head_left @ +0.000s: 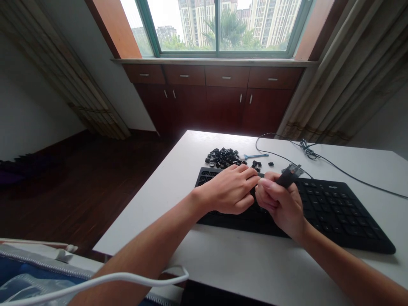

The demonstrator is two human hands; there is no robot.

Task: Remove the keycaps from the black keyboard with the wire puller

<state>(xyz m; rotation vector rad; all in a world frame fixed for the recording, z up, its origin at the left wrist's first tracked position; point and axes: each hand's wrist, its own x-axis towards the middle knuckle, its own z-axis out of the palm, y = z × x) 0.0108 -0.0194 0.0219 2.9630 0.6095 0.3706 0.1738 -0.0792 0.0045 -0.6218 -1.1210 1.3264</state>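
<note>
A long black keyboard (341,208) lies across the white table under both hands. My left hand (231,190) is over its left half, palm down, with fingers curled together; the fingertips are hidden against my right hand. My right hand (283,206) is closed around a short black hand tool (288,176), whose flat, partly see-through end sticks up to the right. The tool's lower end is hidden in the fist. Just behind the keyboard is a heap of loose black keycaps (223,157).
Behind the keyboard lie a small blue brush (256,156) and a few stray keycaps (270,163). The keyboard's thin cable (344,168), with a tied bundle, runs off to the right. A white cord (137,278) crosses over the front left. The table's left edge (140,193) is near my left arm.
</note>
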